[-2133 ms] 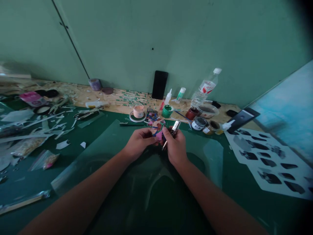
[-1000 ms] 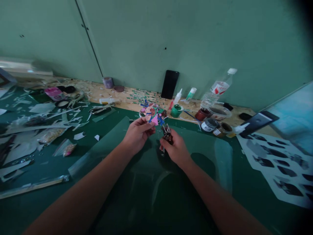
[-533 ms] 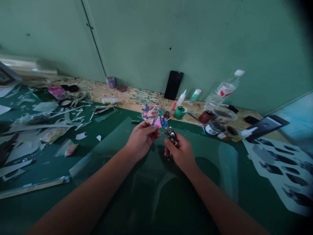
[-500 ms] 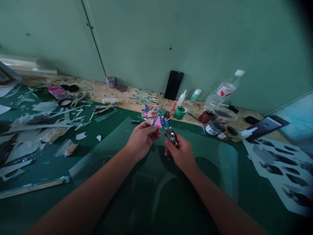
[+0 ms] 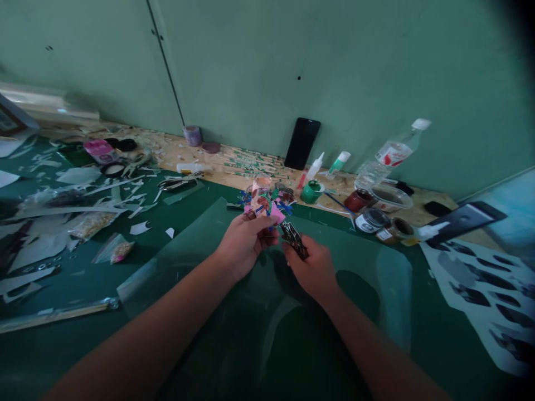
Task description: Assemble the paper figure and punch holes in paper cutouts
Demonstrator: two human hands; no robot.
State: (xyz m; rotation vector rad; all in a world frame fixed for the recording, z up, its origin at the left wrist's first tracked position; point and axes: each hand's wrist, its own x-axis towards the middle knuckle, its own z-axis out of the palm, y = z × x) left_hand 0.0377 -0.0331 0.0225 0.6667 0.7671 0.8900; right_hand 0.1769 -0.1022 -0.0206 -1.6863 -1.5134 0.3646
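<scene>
Between the thumb and fingers of my left hand (image 5: 244,239) is a small pink piece (image 5: 276,215), pinched at its edge. Blue, green and reddish bits (image 5: 267,200) show just behind it; I cannot tell which of them are joined to it. My right hand (image 5: 314,264) is wrapped round a metal hand-held hole punch (image 5: 293,239), its jaws pointing up toward the pink piece. The jaws are close to the piece's lower right corner; whether they touch it is too small to tell. Both hands are above a clear plastic sheet (image 5: 188,262).
Paint jars (image 5: 371,220), a green paint pot (image 5: 312,192), a glue bottle (image 5: 315,166) and a plastic bottle (image 5: 390,153) stand at the back right. A phone (image 5: 301,143) leans on the wall. Scissors (image 5: 179,182), paper scraps and small bags (image 5: 119,250) lie left. A printed sheet (image 5: 480,289) lies right.
The hole punch has turned in my right hand, and its handles look closer together. The pink piece has shifted slightly right, with more of it visible. The view has moved a little.
</scene>
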